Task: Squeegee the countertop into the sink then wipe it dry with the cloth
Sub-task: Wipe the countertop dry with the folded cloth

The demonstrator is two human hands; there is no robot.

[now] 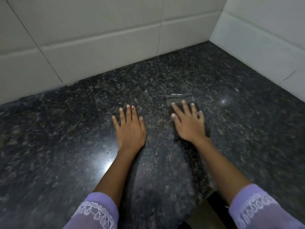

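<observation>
Right hand flattens folded dark-grey cloth.

No text, label, brand, number or sign can be read anywhere in this view.

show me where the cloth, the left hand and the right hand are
cloth (179,98): head view, on the far edge showing beyond the fingers
left hand (130,129): head view, on the back of the hand, flat on the countertop
right hand (189,124): head view, on the back of the hand, pressed on the cloth
</observation>
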